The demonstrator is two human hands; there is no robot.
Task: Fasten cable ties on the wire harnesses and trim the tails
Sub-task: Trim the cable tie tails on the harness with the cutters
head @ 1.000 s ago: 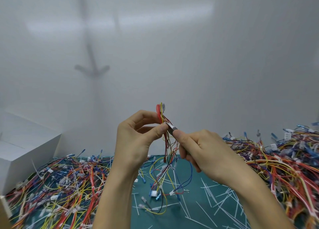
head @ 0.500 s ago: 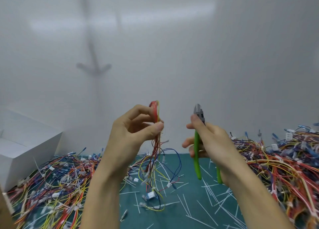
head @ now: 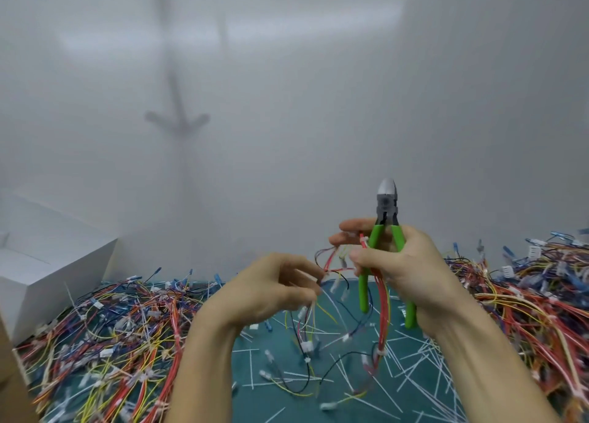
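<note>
Light and floppy by my reckoning, and best taken at its bundled red top, the wire harness (head: 381, 292) hangs against the handles of the green cutters (head: 387, 206), pinched there by the right hand (head: 411, 269) that also grips the cutters, having passed over from the left hand (head: 271, 289), now blurred left of the cutters, fingers curled, grip unclear.

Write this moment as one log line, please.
right hand: grips green cutters and red harness | left hand: blurred, near harness ends, grip unclear | mat: trimmed tails scattered
</note>
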